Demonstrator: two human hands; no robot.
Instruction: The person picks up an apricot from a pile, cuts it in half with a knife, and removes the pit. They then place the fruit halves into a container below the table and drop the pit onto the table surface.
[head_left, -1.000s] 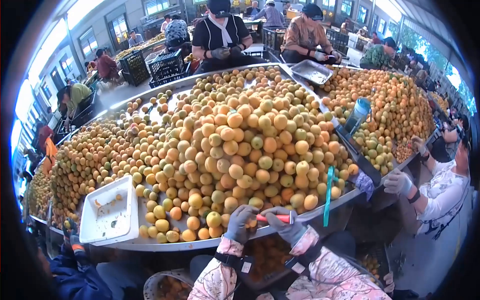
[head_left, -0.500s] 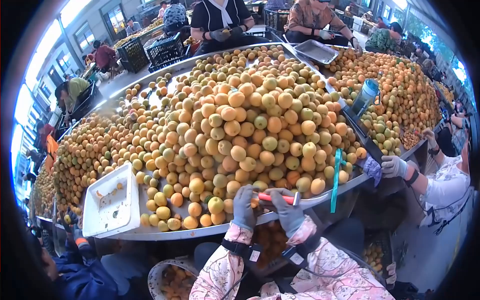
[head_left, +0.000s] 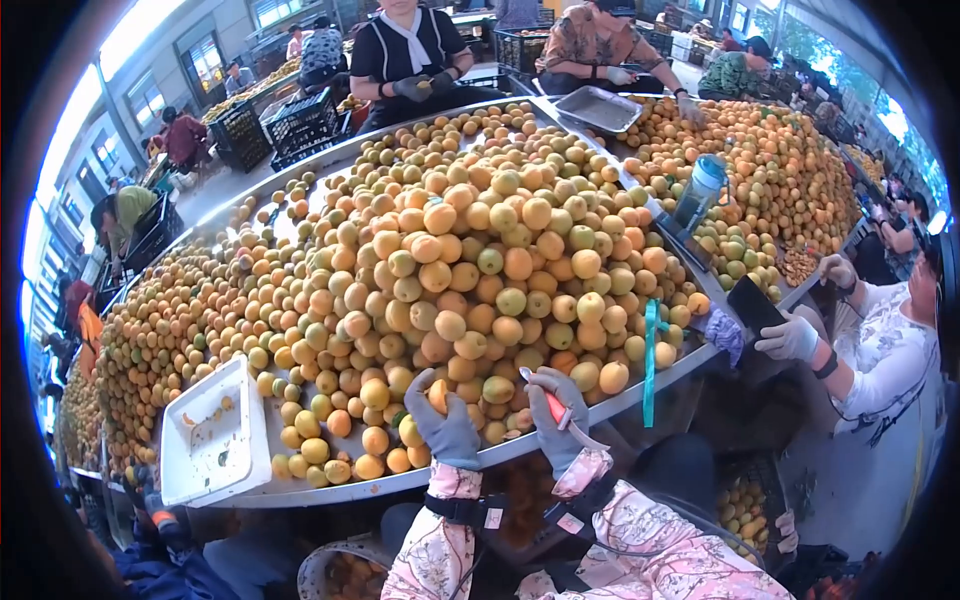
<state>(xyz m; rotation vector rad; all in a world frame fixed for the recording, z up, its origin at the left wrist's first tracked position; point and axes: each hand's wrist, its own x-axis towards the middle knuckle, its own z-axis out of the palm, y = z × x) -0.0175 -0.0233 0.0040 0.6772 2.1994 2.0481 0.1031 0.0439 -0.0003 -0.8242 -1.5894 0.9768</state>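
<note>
Over the near edge of the fruit heap (head_left: 500, 260), my left hand (head_left: 447, 430) in a grey glove curls its fingers and thumb around an orange apricot (head_left: 438, 396). To its right, my right hand (head_left: 560, 425), also gloved in grey, is closed on a small red-handled tool (head_left: 557, 407). A pale, shiny tip sticks out of that hand at the upper left. The tool's exact kind is too small to tell. Yellow-green and orange apricots lie close around both hands, on the metal table (head_left: 340, 492).
A white tray (head_left: 250, 470) with fruit scraps sits at the left on the table rim. A green strip (head_left: 650, 365) hangs over the edge, near a purple cloth (head_left: 724, 336). A blue-lidded bottle (head_left: 700, 190) stands right. Below are a white bucket (head_left: 312, 570) and a co-worker's gloved hand (head_left: 790, 338).
My hands have moved apart. The left has gone onto an apricot at the heap's edge; the right has turned the red-handled tool from level to slanting. The view has shifted slightly.
</note>
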